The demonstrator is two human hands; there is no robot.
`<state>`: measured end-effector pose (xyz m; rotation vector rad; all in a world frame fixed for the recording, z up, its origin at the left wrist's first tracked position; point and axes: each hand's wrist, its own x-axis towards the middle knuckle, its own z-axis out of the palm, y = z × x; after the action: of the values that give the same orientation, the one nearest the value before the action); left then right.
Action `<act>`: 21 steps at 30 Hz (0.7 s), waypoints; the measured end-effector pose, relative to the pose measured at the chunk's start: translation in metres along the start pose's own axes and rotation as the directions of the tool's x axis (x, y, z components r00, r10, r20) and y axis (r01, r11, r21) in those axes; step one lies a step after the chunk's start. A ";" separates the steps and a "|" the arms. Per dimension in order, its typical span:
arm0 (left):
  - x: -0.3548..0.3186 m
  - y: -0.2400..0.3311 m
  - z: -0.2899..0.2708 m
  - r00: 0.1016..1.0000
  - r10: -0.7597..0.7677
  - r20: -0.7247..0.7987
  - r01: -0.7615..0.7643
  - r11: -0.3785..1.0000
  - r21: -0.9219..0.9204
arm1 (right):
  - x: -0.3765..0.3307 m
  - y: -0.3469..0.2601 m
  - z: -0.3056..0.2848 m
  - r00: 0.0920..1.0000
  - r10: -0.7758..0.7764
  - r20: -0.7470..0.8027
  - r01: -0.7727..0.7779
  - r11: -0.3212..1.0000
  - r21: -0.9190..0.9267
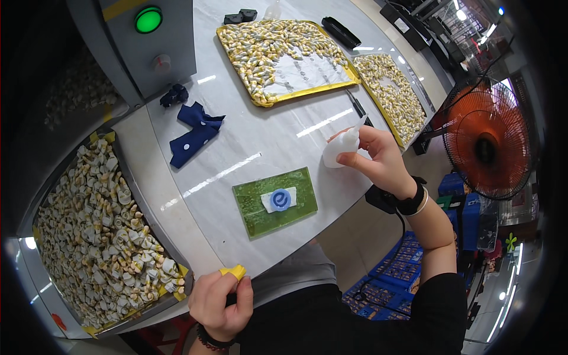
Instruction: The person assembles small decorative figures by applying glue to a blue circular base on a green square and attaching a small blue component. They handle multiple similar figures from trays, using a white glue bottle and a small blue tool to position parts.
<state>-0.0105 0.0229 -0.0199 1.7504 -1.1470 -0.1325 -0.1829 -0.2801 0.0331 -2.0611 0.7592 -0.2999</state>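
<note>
My right hand (pixel 380 158) grips a soft white squeeze bottle (pixel 341 149) with a thin nozzle pointing up, held over the table's right side. My left hand (pixel 220 303) is at the near table edge, fingers curled. A yellow cover, like a finger cot (pixel 235 271), sits at its index fingertip; whatever the palm may hold is hidden. Between the hands lies a green rectangular plate (pixel 254 220). On it rests a white strip (pixel 269 203) with a round light-blue piece (pixel 280 200) bearing a dark curl.
A yellow-edged tray (pixel 307 94) of small white-and-yellow parts lies at the back, with a second tray (pixel 387 89) right of it. A heaped bin (pixel 100 231) stands left, below a grey machine (pixel 151 53). Dark-blue cloth (pixel 196 133) lies nearby; an orange fan (pixel 485 142) stands right.
</note>
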 end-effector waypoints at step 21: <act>0.000 0.004 -0.001 0.999 -0.043 -0.004 0.043 0.999 0.017 | 0.004 0.004 0.008 0.989 -0.114 -0.092 0.117 0.993 0.025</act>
<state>-0.0121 0.0228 -0.0166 1.7906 -1.1118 -0.1456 -0.1777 -0.2789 0.0254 -2.0776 0.6858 -0.4701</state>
